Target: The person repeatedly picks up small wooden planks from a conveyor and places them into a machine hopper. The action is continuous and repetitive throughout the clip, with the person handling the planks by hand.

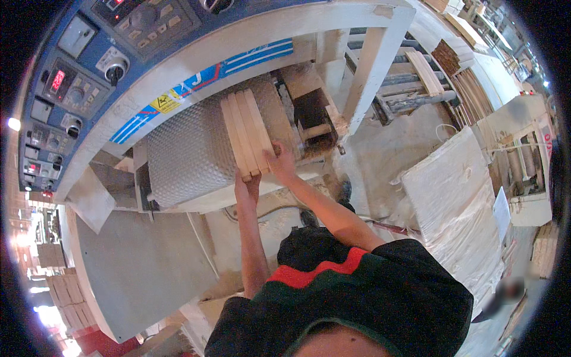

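Observation:
Several pale wooden slats (247, 131) lie side by side on the textured grey conveyor belt (184, 152) of a machine. Their near ends are between my two hands. My left hand (248, 185) grips the near end from the left and below, its fingers partly hidden by the wood. At the right edge, close to the same end, my right hand (279, 162) is closed against the slats, thumb and fingers bent. The far ends of the slats reach toward the machine's opening under the white frame.
A blue control panel (89, 89) with knobs and red displays stands at upper left. The white frame beam (250, 33) crosses above the belt. Right of it are a roller conveyor (410, 83) with wood pieces and a large pale board (455, 190). A grey cabinet (143, 262) stands lower left.

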The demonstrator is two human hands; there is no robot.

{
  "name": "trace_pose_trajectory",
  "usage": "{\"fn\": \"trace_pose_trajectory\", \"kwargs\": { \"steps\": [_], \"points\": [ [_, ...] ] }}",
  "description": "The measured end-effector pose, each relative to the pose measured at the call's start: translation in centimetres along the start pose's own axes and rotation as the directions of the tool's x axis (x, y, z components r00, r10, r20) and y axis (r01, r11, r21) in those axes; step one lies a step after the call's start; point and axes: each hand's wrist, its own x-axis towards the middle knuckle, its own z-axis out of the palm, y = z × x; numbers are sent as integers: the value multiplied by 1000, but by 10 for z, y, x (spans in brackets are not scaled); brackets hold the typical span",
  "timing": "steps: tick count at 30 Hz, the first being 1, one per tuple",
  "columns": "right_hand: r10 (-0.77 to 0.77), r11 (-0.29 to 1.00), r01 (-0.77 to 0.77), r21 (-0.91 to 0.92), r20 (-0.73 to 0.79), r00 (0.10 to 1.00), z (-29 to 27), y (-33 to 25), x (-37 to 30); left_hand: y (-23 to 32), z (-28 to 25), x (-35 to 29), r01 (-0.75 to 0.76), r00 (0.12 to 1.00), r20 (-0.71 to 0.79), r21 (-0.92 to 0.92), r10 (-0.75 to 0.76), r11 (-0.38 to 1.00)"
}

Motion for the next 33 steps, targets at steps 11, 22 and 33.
{"fn": "trace_pose_trajectory", "kwargs": {
  "steps": [11, 22, 33],
  "points": [
    [123, 990, -126, -71, -42, 992, 2, -34, -2, 8, -11, 8, 27, 996, -88, -40, -30, 999],
    [-4, 999, 2, 44, 42, 999, 15, -23, -7, 11, -16, 17, 2, 999, -48, -18, -2, 1000],
    [204, 936, -254, 246, 212, 956, -13, -22, -28, 1, -13, 3, 141, 990, 26, -137, -139, 981]
  ]
}}
